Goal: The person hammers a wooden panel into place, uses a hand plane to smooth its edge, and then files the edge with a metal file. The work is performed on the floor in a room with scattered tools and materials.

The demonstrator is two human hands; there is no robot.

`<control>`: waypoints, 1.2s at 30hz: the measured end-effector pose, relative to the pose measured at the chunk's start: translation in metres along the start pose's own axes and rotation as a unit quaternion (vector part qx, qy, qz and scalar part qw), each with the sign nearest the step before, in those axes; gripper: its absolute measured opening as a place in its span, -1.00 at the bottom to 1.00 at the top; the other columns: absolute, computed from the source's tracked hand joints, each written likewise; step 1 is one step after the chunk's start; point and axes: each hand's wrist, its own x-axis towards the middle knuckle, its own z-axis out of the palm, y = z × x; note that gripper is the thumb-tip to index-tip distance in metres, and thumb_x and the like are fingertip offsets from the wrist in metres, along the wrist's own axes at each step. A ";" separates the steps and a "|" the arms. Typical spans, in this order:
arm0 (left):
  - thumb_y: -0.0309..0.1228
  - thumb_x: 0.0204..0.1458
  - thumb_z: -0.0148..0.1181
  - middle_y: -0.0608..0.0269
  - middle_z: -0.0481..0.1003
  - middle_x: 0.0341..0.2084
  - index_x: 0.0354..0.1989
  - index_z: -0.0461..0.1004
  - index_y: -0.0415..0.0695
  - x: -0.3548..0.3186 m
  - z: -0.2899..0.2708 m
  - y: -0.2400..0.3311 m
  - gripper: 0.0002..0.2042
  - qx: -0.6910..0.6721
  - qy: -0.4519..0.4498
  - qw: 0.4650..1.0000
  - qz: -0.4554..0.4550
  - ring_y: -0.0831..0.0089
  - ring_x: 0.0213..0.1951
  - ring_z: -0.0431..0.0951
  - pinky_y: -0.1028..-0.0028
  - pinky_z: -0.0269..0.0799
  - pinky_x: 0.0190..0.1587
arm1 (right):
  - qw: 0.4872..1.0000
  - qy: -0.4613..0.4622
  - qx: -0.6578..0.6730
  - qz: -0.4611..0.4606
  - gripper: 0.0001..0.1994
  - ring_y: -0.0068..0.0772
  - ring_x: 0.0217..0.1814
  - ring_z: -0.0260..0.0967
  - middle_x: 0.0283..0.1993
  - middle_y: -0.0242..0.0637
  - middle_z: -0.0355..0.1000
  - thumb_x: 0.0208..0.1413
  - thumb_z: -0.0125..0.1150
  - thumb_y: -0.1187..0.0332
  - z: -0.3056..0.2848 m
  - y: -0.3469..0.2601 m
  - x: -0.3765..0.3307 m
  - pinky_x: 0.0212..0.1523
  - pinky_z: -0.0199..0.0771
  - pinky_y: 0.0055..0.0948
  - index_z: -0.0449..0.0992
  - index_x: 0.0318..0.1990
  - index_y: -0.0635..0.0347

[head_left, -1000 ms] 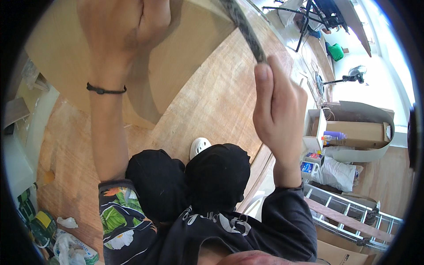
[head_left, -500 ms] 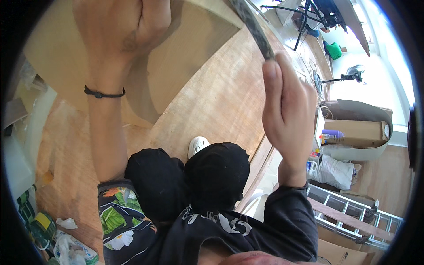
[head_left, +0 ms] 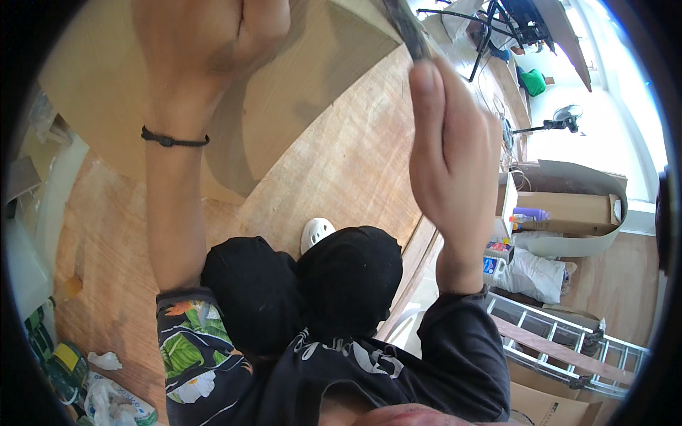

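Note:
My right hand [head_left: 455,149] is closed, thumb and fingers pinched round the lower end of a dark grey, narrow flat strip [head_left: 402,25]. The strip runs up and to the left past the upper edge of the view, so its far end is hidden. A large pale wooden panel [head_left: 312,78] with a curved edge fills the upper left. In front of that panel, my left hand [head_left: 206,42] is curled like a fist, its fingertips cut off by the upper edge. What it holds, if anything, does not show. A black cord band circles the left wrist.
Beneath lies a plywood floor [head_left: 341,163]. On the right are an aluminium ladder [head_left: 547,334], a white sack [head_left: 536,277], a cardboard box [head_left: 568,209] and a fan [head_left: 568,117]. Plastic bags [head_left: 110,401] and green containers sit at lower left.
My right hand has moved up and slightly left with the strip. My left hand has shifted a little to the right.

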 end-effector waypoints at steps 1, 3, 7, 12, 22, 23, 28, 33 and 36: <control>-0.13 0.38 -0.43 0.13 0.39 -0.64 -0.60 0.41 -0.18 -0.008 0.018 -0.010 -0.41 -0.053 0.033 0.998 -0.026 0.13 -0.50 0.37 0.26 0.17 -0.22 | 1.000 0.000 0.000 -0.006 -0.69 0.08 -0.67 0.26 -0.72 -0.05 0.19 0.39 0.02 0.26 0.000 0.000 0.002 -0.62 0.15 -0.15 0.34 -0.41 0.22; -0.14 0.38 -0.41 0.13 0.39 -0.63 -0.60 0.42 -0.18 -0.008 0.020 -0.010 -0.42 -0.060 0.038 0.997 -0.026 0.13 -0.49 0.39 0.26 0.17 -0.22 | 1.000 0.005 0.001 -0.020 -0.69 0.08 -0.67 0.26 -0.72 -0.05 0.19 0.39 0.02 0.25 0.002 -0.001 0.006 -0.61 0.16 -0.14 0.34 -0.42 0.22; -0.14 0.38 -0.41 0.13 0.41 -0.62 -0.59 0.43 -0.18 -0.002 -0.011 0.001 -0.42 0.062 -0.018 0.998 0.026 0.13 -0.48 0.40 0.25 0.18 -0.23 | 1.000 0.003 -0.002 -0.007 -0.68 0.09 -0.67 0.26 -0.72 -0.04 0.20 0.39 0.01 0.24 0.004 -0.001 0.006 -0.60 0.18 -0.12 0.33 -0.43 0.22; -0.15 0.38 -0.42 0.12 0.44 -0.60 -0.56 0.47 -0.19 -0.010 -0.013 -0.002 -0.41 0.053 -0.021 0.998 0.030 0.13 -0.47 0.42 0.25 0.19 -0.20 | 0.999 0.004 0.044 -0.014 -0.55 -0.18 -0.66 -0.05 -0.68 -0.11 0.08 0.44 -0.11 0.07 0.006 0.004 0.006 -0.56 0.02 -0.24 0.34 -0.37 0.31; -0.17 0.39 -0.46 0.12 0.48 -0.54 -0.52 0.51 -0.21 0.002 -0.009 0.008 -0.39 0.114 0.002 0.993 0.022 0.13 -0.41 0.45 0.25 0.21 -0.15 | 0.996 0.018 0.043 -0.072 -0.55 -0.16 -0.69 0.02 -0.67 -0.13 0.07 0.45 -0.13 0.06 0.008 0.008 0.009 -0.58 0.05 -0.27 0.32 -0.39 0.26; -0.16 0.39 -0.46 0.12 0.49 -0.53 -0.52 0.51 -0.21 0.002 -0.009 0.009 -0.39 0.096 0.010 0.995 0.015 0.13 -0.40 0.45 0.25 0.21 -0.15 | 0.999 0.019 0.027 -0.036 -0.55 -0.18 -0.69 0.02 -0.67 -0.13 0.06 0.45 -0.14 0.07 0.008 0.009 0.009 -0.58 0.05 -0.27 0.32 -0.40 0.26; -0.11 0.39 -0.48 0.09 0.50 -0.51 -0.48 0.53 -0.22 0.003 -0.025 0.007 -0.36 0.121 -0.115 0.986 -0.021 0.12 -0.38 0.45 0.23 0.21 -0.13 | 0.999 0.003 0.042 -0.029 -0.58 -0.14 -0.68 0.02 -0.66 -0.11 0.06 0.45 -0.13 0.13 0.007 0.008 0.000 -0.58 0.06 -0.27 0.31 -0.40 0.28; 0.12 0.31 -0.68 0.07 0.50 -0.51 -0.41 0.58 -0.24 -0.001 -0.028 0.006 -0.16 0.182 -0.128 0.974 -0.052 0.19 -0.41 0.43 0.31 0.22 -0.17 | 0.995 0.046 0.078 -0.033 -0.58 0.02 -0.62 0.13 -0.59 0.00 0.13 0.42 -0.09 0.11 0.012 0.031 0.029 -0.49 0.19 -0.22 0.42 -0.31 0.33; 0.31 0.20 -0.94 0.13 0.42 -0.61 -0.51 0.50 -0.25 0.000 -0.030 0.009 0.02 0.193 -0.147 0.965 -0.098 0.26 -0.50 0.39 0.40 0.25 -0.31 | 0.989 0.084 0.119 0.004 -0.69 -0.47 -0.65 0.24 -0.57 -0.36 0.37 0.41 -0.02 0.18 0.022 0.051 0.049 -0.59 0.22 -0.50 0.49 -0.13 0.27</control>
